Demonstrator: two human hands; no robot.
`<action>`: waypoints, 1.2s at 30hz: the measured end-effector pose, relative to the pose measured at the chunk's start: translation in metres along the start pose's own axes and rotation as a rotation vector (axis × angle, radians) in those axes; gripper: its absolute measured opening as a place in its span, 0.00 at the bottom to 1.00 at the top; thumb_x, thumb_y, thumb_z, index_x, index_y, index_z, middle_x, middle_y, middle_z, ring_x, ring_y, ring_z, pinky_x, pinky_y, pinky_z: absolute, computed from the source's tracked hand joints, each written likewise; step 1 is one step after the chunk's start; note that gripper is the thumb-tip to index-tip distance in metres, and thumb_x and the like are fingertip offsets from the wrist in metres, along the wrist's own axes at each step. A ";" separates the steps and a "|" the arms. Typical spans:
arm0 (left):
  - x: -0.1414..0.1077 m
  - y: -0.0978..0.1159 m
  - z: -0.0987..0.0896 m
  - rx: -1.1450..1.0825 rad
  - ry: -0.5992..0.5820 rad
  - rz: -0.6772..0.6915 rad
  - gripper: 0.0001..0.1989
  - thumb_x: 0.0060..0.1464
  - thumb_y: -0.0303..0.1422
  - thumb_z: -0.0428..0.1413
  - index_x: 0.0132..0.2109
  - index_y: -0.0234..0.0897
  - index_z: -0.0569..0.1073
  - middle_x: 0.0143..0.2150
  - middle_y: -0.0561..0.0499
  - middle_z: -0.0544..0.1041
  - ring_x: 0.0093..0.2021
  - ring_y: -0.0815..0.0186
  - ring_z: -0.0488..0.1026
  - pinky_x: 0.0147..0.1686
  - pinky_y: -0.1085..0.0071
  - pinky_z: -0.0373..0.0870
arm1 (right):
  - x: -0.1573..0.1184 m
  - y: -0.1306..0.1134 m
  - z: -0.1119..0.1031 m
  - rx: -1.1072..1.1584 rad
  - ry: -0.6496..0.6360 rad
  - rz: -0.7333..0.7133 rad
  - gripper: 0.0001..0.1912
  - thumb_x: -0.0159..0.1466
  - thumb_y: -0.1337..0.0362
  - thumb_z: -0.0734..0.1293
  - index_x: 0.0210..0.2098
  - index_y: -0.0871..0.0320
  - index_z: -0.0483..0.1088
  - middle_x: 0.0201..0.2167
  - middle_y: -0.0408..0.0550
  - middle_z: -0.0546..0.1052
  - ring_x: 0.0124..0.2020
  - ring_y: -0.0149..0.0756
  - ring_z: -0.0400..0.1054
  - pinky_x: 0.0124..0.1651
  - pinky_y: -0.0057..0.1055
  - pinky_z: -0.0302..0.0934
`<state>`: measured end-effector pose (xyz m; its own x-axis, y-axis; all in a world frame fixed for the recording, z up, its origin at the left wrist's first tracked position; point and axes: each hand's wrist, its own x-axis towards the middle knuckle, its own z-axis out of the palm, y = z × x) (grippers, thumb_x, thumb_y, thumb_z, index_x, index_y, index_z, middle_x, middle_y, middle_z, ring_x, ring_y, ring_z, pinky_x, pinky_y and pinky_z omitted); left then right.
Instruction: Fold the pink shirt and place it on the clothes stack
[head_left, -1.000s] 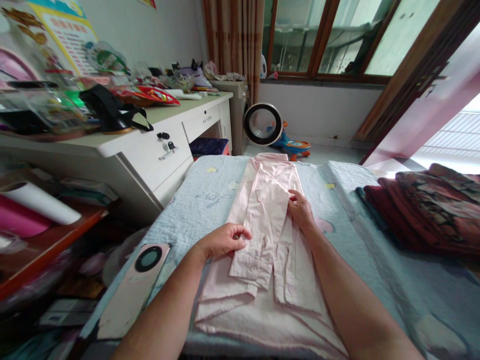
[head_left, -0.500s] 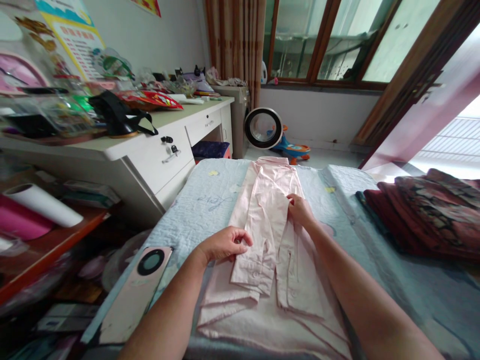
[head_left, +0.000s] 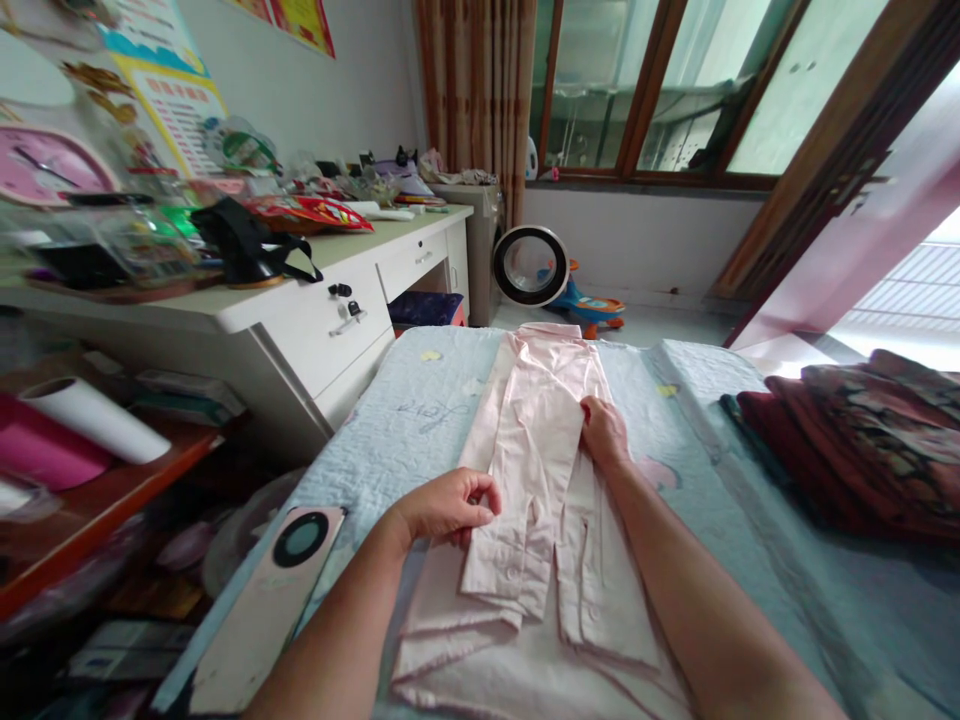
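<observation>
Two sleeves (head_left: 517,505) lie lengthwise over a pale pink shirt (head_left: 472,665), its collar at the far end of a light blue quilt (head_left: 397,410). Your right hand (head_left: 606,432) pinches a sleeve's edge between thumb and fingers; your left hand (head_left: 450,503) curls thumb and forefinger close together beside the cuff end, their hold on cloth impossible to tell. You appear to be straightening sleeves; any adjustment calls for light, even tension against creases. A phone (head_left: 262,620) rests left, folded textiles (head_left: 862,450) right.
</observation>
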<state>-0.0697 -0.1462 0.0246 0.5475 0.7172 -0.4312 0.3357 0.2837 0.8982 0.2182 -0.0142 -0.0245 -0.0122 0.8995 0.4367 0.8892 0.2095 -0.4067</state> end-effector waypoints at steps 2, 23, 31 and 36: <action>-0.001 0.000 -0.003 0.005 -0.020 -0.003 0.09 0.45 0.31 0.58 0.37 0.36 0.71 0.24 0.59 0.68 0.17 0.75 0.64 0.16 0.79 0.57 | 0.000 0.000 0.000 -0.004 0.006 -0.008 0.12 0.62 0.65 0.58 0.35 0.56 0.73 0.34 0.51 0.77 0.36 0.39 0.66 0.40 0.31 0.55; 0.010 -0.008 -0.005 0.347 0.300 0.182 0.07 0.50 0.30 0.53 0.37 0.36 0.74 0.25 0.57 0.66 0.25 0.71 0.61 0.27 0.74 0.55 | -0.003 0.008 0.007 0.309 -0.012 -0.037 0.19 0.61 0.68 0.56 0.41 0.58 0.78 0.39 0.51 0.78 0.40 0.40 0.71 0.47 0.33 0.63; 0.008 0.004 0.003 0.607 0.464 0.205 0.05 0.52 0.31 0.56 0.33 0.38 0.77 0.27 0.52 0.72 0.30 0.67 0.67 0.35 0.71 0.62 | -0.002 0.007 0.001 0.293 0.014 -0.024 0.21 0.60 0.66 0.56 0.45 0.57 0.77 0.44 0.52 0.78 0.46 0.42 0.70 0.54 0.38 0.61; 0.017 0.002 0.020 0.817 0.691 0.475 0.13 0.56 0.34 0.58 0.48 0.38 0.76 0.54 0.42 0.73 0.56 0.54 0.67 0.59 0.59 0.60 | -0.004 -0.001 -0.005 0.119 0.027 -0.161 0.25 0.66 0.61 0.57 0.60 0.58 0.67 0.62 0.55 0.68 0.63 0.46 0.58 0.63 0.45 0.49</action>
<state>-0.0447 -0.1459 0.0175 0.3017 0.9059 0.2973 0.7396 -0.4192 0.5266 0.2195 -0.0203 -0.0221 -0.1362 0.8402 0.5249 0.8162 0.3955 -0.4212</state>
